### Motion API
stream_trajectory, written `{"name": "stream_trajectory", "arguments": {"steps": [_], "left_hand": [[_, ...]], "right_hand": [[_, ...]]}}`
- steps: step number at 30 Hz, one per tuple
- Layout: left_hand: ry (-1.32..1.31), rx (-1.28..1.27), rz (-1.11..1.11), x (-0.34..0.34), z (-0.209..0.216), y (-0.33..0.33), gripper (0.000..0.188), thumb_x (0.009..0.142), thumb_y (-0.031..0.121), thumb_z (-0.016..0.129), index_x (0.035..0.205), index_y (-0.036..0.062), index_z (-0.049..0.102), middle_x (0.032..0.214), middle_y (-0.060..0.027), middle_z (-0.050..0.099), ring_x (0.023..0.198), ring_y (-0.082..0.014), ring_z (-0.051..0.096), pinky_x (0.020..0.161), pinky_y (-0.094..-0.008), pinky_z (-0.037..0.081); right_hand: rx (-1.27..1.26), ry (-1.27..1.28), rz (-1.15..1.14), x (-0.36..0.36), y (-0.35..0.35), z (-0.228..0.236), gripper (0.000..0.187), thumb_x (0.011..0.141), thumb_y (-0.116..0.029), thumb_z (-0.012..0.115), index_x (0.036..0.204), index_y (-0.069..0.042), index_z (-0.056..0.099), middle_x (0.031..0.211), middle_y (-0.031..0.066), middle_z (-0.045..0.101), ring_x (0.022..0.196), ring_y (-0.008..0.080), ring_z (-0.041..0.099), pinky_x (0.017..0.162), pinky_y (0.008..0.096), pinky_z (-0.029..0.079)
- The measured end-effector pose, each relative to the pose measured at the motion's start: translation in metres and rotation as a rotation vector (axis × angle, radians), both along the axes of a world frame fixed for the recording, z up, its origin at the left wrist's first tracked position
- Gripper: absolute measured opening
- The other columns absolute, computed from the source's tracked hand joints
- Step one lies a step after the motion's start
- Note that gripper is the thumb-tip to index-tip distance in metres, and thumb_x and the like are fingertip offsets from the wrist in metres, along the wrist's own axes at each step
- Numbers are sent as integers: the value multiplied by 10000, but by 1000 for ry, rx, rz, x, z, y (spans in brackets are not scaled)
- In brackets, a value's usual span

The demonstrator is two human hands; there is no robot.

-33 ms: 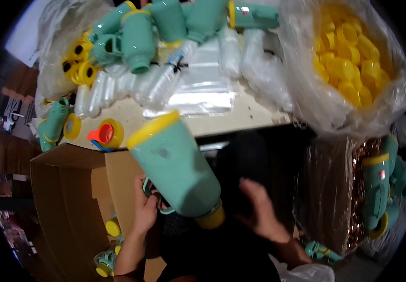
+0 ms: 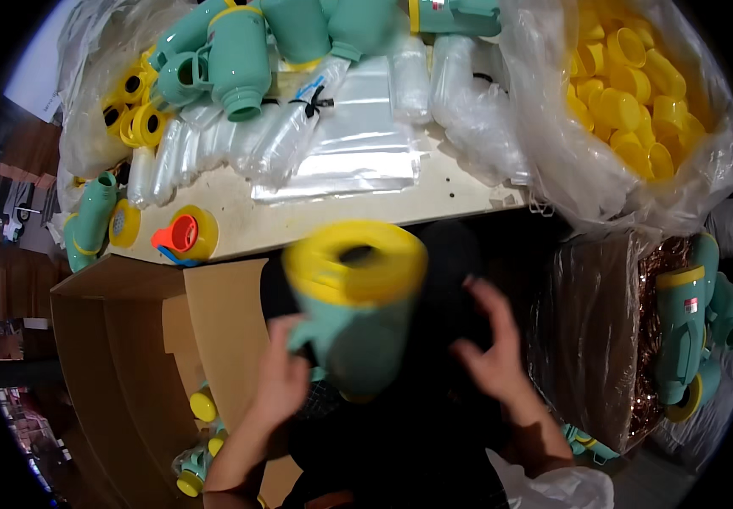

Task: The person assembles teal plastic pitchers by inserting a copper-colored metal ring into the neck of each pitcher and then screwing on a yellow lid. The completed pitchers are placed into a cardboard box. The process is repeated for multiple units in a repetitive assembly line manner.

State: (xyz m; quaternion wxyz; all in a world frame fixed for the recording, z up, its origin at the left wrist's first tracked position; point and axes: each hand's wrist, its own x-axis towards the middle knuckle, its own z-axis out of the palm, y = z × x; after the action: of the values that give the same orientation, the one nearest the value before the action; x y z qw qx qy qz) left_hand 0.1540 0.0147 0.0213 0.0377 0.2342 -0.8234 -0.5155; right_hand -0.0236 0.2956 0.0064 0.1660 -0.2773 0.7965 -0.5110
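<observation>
My left hand is closed around the side handle of a green thermos flask, which hangs over my lap. The flask's yellow base ring faces up at me, with a dark round opening in its middle, and is blurred by motion. The flask's lower end is in shadow and partly hidden. To the flask's right, apart from it, my right hand is open with thumb and fingers spread and nothing between them.
Several green flasks and clear plastic bags lie on the table. Yellow caps fill a plastic sack at right. An open cardboard box stands at left. More flasks sit in the right-hand box.
The flask has swung from a slant toward upright, so its yellow base now faces me. My right hand has moved slightly up and its fingers spread.
</observation>
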Motion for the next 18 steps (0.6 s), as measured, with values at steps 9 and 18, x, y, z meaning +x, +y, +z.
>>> {"name": "stream_trajectory", "arguments": {"steps": [9, 18], "left_hand": [[281, -111, 42, -159, -14, -19, 103, 868, 48, 660, 770, 19, 675, 705, -67, 595, 671, -177, 561, 624, -310, 444], [68, -296, -26, -294, -107, -87, 233, 943, 187, 566, 876, -20, 649, 882, -167, 673, 820, -352, 623, 777, -410, 491]], "right_hand": [[-273, -329, 312, -92, -19, 24, 691, 861, -359, 750, 1421, -41, 498, 1274, 106, 524, 1166, 232, 520, 1025, 331, 394], [-384, -713, 312, -145, -72, 2, 235, 843, -20, 582, 1061, 31, 655, 921, 98, 681, 868, 164, 678, 785, 274, 527]]}}
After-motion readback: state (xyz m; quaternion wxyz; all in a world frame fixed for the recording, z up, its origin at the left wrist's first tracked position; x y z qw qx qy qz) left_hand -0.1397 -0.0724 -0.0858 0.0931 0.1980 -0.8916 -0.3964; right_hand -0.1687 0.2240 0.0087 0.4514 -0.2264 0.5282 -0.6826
